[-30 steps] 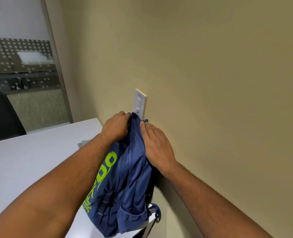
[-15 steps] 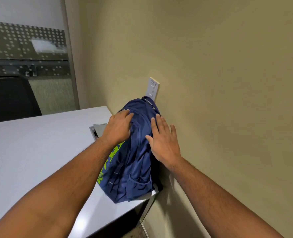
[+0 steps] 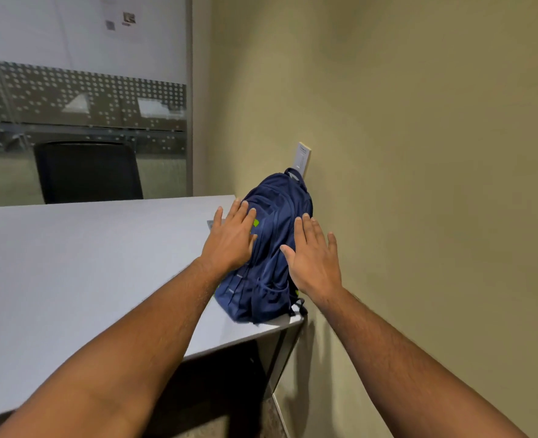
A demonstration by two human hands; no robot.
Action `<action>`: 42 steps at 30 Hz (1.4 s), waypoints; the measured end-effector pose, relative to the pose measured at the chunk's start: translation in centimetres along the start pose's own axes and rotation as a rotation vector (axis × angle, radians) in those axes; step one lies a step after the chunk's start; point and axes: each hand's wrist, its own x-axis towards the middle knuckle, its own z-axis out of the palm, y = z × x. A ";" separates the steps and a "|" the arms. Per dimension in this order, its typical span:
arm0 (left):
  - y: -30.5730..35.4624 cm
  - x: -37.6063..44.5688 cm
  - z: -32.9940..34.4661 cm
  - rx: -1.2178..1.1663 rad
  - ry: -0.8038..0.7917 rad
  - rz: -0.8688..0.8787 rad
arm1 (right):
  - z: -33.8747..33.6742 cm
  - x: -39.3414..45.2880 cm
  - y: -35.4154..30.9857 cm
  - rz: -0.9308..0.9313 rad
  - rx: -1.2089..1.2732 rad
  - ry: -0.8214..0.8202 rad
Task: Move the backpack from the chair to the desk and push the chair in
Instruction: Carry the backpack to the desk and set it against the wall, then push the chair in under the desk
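Observation:
A navy blue backpack (image 3: 274, 248) with lime-green lettering lies on the right end of the grey desk (image 3: 87, 263), leaning against the beige wall. My left hand (image 3: 231, 238) is flat and open, fingers spread, over the backpack's left side. My right hand (image 3: 313, 260) is open too, fingers spread, just in front of the backpack's right side. Whether either palm touches the fabric is unclear. The chair the backpack came from is out of view.
A black chair (image 3: 87, 172) stands behind the far edge of the desk, before a dotted glass partition. A white wall plate (image 3: 303, 159) is mounted on the wall just above the backpack. The desk's right corner (image 3: 293, 324) almost meets the wall.
Both hands let go of the backpack's top and opened flat. The backpack settled onto the desk against the wall. My view pulled back and swung left.

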 end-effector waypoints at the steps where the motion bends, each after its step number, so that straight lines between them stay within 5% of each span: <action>1: 0.7 -1.8 -0.6 0.008 -0.002 -0.012 | -0.5 -1.5 -0.1 -0.007 0.008 0.003; 20: 6.7 -29.0 -10.5 -0.001 -0.104 -0.135 | -8.8 -25.3 -6.7 -0.017 0.111 -0.012; 42: 3.6 -51.9 -19.2 -0.083 -0.176 0.148 | -17.0 -49.4 -21.2 0.286 0.048 -0.009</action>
